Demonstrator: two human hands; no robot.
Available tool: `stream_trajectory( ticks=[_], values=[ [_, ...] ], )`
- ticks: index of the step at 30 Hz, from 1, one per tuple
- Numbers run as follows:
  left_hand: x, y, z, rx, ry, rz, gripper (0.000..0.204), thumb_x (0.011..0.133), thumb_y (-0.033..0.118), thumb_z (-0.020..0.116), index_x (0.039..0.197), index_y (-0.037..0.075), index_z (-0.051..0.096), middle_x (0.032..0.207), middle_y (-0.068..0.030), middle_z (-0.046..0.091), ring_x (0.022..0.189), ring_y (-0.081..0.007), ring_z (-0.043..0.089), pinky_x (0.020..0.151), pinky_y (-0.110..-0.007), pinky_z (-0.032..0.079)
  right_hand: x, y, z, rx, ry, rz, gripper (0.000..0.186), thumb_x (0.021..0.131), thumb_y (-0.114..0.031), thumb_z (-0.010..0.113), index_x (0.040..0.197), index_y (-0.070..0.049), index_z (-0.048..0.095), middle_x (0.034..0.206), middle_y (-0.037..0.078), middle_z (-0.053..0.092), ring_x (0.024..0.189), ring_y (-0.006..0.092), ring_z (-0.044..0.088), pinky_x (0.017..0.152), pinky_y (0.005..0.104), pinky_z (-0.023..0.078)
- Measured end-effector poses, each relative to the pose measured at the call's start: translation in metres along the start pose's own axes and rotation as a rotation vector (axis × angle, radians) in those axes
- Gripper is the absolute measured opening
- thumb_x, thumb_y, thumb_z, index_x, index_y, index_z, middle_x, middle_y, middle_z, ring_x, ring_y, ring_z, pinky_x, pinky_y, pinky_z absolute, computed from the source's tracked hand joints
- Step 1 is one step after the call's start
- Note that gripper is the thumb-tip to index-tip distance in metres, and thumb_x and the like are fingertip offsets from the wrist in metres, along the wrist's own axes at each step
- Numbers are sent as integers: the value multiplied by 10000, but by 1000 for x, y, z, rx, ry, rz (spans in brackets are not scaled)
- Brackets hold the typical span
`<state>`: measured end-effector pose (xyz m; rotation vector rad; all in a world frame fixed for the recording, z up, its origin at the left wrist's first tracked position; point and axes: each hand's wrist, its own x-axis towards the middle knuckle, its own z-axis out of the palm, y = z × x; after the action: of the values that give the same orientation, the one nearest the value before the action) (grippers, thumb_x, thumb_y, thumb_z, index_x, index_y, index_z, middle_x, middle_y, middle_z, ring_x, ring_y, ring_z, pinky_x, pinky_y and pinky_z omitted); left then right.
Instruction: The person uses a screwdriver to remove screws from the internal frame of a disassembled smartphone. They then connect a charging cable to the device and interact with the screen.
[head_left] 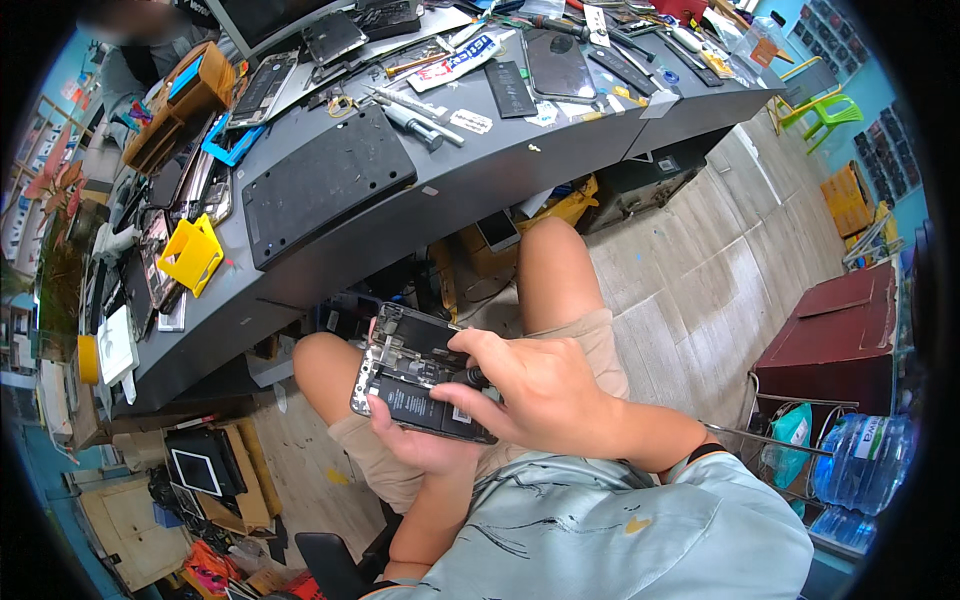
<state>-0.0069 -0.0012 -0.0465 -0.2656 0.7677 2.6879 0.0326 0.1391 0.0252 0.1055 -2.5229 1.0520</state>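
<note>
An opened smartphone [405, 362], its back removed and black battery and circuit parts showing, rests over my lap. My left hand [425, 445] cradles it from below. My right hand [535, 390] comes across from the right, fingers closed on a small dark tool [474, 377] whose tip touches the phone's insides. My bare knees [555, 270] show beneath the phone.
A grey workbench [470, 190] curves ahead, carrying a black work mat [325, 180], a yellow holder [192, 253], several phones, batteries and hand tools. A dark red cabinet [835, 335] and water bottles [865, 460] stand right. Boxes lie on the floor at left.
</note>
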Motion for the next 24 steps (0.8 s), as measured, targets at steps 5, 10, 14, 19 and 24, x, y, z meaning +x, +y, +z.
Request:
stream_trajectory(
  ticks=[5, 10, 14, 19, 24],
  values=[
    [5, -2, 0, -6, -89, -44, 701, 1102, 653, 445, 1463, 71, 593, 1340, -142, 707, 1205, -294, 718, 1032, -462, 597, -2, 3, -2, 139, -36, 64, 344, 1003, -163, 779, 1283, -19, 641, 1019, 178, 756, 797, 355, 771, 646, 424, 604],
    [24, -16, -6, -20, -19, -59, 683, 1119, 638, 425, 1461, 73, 599, 1342, -144, 708, 1204, -293, 719, 1026, -478, 608, 7, 14, -17, 238, 106, 12, 326, 966, -6, 790, 1261, -1, 652, 1056, 176, 754, 840, 339, 773, 709, 423, 621],
    [44, -28, -29, -76, -18, -129, 633, 1145, 564, 440, 1505, 68, 599, 1420, -143, 701, 1253, -325, 713, 1089, -506, 596, 46, 40, -50, 136, 424, -176, 277, 976, 88, 761, 1225, 40, 650, 1209, 206, 766, 1055, 352, 764, 885, 383, 623],
    [60, -36, -47, -115, -26, -235, 582, 1133, 552, 500, 1438, 84, 662, 1375, -124, 731, 1236, -314, 722, 1065, -509, 609, 118, 97, -62, -190, 488, -370, 225, 1025, 92, 669, 1233, 9, 638, 1334, 182, 745, 1126, 402, 739, 960, 427, 607],
    [59, -38, -40, -108, -82, -277, 561, 1128, 543, 510, 1409, 87, 679, 1341, -112, 749, 1203, -310, 736, 1049, -503, 615, 143, 136, -42, -417, 458, -364, 181, 1011, 34, 660, 1186, -9, 646, 1334, 157, 742, 1161, 403, 690, 1043, 484, 538]
  ],
)
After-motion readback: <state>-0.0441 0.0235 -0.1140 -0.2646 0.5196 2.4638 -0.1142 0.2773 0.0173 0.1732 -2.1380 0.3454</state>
